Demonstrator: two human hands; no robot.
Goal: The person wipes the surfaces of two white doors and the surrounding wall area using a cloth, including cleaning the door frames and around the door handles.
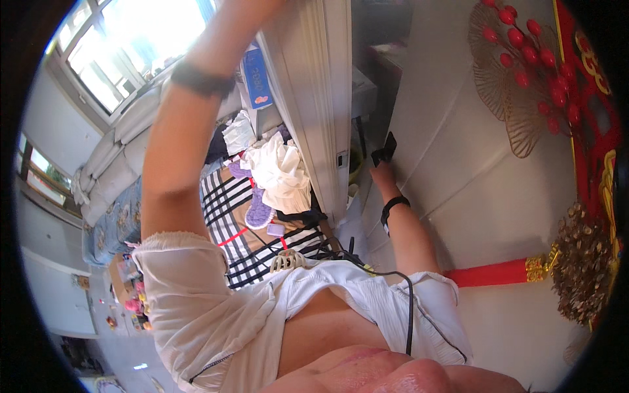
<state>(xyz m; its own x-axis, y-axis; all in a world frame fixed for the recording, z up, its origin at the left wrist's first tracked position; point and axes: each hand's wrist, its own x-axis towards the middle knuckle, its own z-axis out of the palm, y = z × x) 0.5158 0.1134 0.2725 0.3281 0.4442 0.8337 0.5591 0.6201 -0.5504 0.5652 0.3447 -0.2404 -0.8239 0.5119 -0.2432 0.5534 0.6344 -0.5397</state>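
Observation:
My right hand (383, 175) grips a black door handle (388, 147) on a pale door leaf (432, 137). A dark band circles that wrist. My left arm reaches up across the view, with a dark band at its wrist. Only a blurred part of my left hand (245, 27) shows beyond the band, and its fingers are cut off by the top edge. Nearest to it is the pale door frame (314, 93), which has a metal strike plate (342, 159). A gap into a dim room shows between frame and leaf.
White cloth (282, 172) and a purple slipper (259, 211) lie on a plaid cover (231, 196). A blue box (256, 78) stands behind. Red berry decorations (530, 54) hang on the right. A black cable (409, 304) runs over my shirt. A sofa (123, 147) is at left.

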